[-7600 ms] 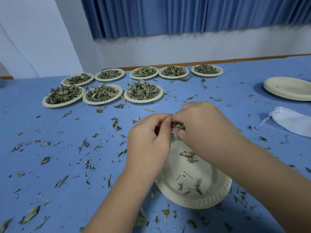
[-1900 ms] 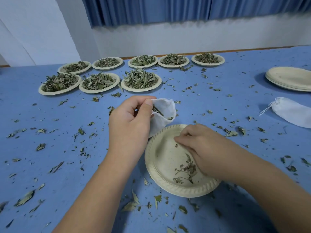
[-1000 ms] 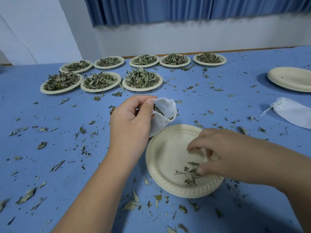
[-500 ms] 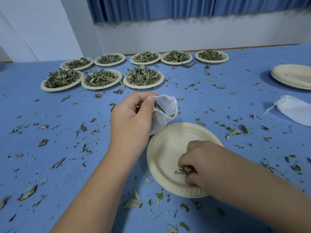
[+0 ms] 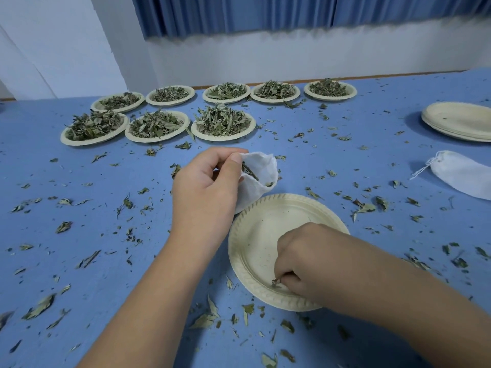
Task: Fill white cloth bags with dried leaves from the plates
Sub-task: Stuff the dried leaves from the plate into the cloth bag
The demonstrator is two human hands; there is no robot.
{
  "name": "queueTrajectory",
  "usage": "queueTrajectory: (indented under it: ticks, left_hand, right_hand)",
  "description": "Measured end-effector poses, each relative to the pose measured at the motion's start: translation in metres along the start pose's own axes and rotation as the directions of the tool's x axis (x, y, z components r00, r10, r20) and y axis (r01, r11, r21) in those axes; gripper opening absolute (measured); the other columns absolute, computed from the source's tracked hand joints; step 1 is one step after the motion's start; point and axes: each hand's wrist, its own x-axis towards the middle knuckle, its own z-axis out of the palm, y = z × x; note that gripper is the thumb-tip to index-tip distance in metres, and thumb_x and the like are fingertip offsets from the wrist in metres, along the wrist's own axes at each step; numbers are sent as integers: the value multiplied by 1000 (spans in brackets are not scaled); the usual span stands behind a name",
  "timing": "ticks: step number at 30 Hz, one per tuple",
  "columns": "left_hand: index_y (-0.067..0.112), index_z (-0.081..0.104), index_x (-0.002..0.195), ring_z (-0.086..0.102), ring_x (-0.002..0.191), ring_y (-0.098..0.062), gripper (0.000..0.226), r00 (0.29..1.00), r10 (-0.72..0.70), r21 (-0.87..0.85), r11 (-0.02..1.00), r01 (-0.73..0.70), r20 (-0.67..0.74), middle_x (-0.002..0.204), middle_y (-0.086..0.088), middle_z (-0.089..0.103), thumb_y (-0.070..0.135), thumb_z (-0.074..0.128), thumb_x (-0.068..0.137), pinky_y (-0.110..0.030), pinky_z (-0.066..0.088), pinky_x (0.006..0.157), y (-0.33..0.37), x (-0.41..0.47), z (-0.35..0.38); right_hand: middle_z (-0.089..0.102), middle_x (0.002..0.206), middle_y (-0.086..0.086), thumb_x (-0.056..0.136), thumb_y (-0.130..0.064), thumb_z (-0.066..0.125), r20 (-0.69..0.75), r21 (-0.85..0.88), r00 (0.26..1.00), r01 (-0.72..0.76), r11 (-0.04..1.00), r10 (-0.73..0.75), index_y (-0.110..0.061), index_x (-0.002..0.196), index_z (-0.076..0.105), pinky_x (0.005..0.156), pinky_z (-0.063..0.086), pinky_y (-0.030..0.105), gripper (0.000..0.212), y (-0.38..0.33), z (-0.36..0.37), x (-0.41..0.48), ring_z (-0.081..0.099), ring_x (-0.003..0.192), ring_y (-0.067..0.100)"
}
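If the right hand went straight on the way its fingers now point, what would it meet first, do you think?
Most likely the near plate itself: the right hand points its fingertips down at the plate's floor, pinching a few dried leaves there; contact is hard to judge.

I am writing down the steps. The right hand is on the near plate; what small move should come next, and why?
Probably lift the right hand and carry its pinch of dried leaves to the white bag. The near plate looks almost bare, and the left hand holds the bag's mouth open just beyond it.
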Motion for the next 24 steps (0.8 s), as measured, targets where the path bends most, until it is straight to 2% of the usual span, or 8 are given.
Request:
queueTrajectory:
  ticks: [3,6,10,12,14,19,21,24]
  left_hand:
    - [28,72,83,48,53,-1,23,1000,-5,-2,1000,5,9,56,15,57,17,57,96,-16,41,55,1,-1,0]
    - [28,72,83,48,54,-2,22,1000,-10,1,1000,10,5,57,15,57,18,57,96,-17,42,57,0,0,-1]
    - [30,72,81,51,57,-2,23,1000,-12,3,1000,12,-3,59,14,60,19,58,96,-16,44,57,0,0,-1]
    - [30,72,80,52,57,-2,24,1000,-9,1,1000,9,-1,61,13,61,18,58,95,-17,44,57,0,0,-1]
    - [30,72,79,50,55,-2,24,1000,-8,3,1000,8,7,59,13,60,18,58,95,-15,43,55,1,-1,0]
    - [26,75,84,51,54,-1,19,1000,-9,11,1000,9,14,58,10,62,18,60,93,-15,45,53,3,-2,0]
    - [27,75,83,52,55,-3,20,1000,-5,9,1000,4,19,60,3,64,17,61,93,-21,47,56,3,-2,0]
    - [31,74,81,46,47,1,23,999,2,13,1000,-2,33,50,12,57,16,61,93,-16,43,50,5,-4,2]
  right_hand:
    - [67,100,6,89,-16,44,-132,86,991,28,996,-16,-14,94,72,75,49,30,29,4,2,-3,60,95,20]
    - [71,81,-3,82,-18,53,-202,351,975,-14,936,90,-24,83,76,69,52,29,24,13,0,-8,63,79,13]
    - [71,69,-9,74,-16,71,-206,719,940,-43,693,272,-33,70,76,67,55,23,18,39,-12,-20,65,66,6]
    - [71,67,-1,72,-16,74,-236,824,927,31,566,292,-30,69,76,62,51,16,14,46,-24,-26,66,61,9]
    - [70,63,5,72,-12,75,-298,863,907,121,491,299,-24,69,76,60,50,16,12,48,-34,-27,66,56,13]
    - [68,56,3,73,-11,75,-459,834,799,238,498,388,-19,69,75,57,49,13,8,42,-54,-17,66,53,12]
    - [68,56,0,75,-11,75,-460,827,779,200,526,426,-19,71,75,57,51,16,9,39,-61,-10,67,53,10]
    - [66,52,-6,76,-13,74,-463,774,768,106,625,443,-25,68,74,52,47,17,15,34,-66,3,61,49,3]
